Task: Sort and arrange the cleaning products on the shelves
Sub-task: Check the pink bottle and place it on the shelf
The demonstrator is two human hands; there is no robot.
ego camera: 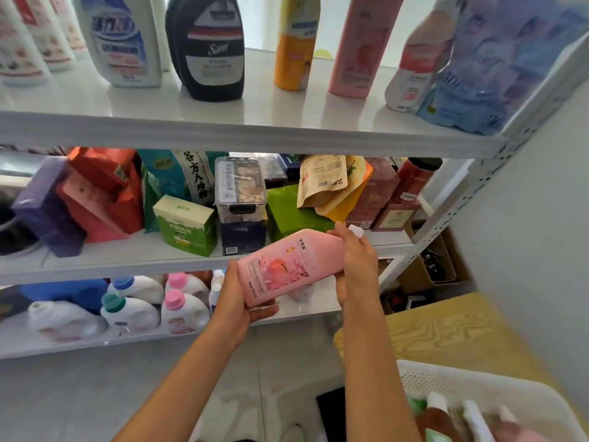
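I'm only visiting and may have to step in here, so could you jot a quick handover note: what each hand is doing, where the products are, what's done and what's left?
Left hand: cups the base of the pink bottle, fingers curled under it.
Right hand: grips the same bottle near its white cap. The bottle is tilted, in front of the middle shelf.
Done: bottles stand in a row on the top shelf, including a similar pink one; white jugs sit on the bottom shelf.
Left: shelve the held bottle, probably beside its match on top, then empty the white basket, which holds more bottles.
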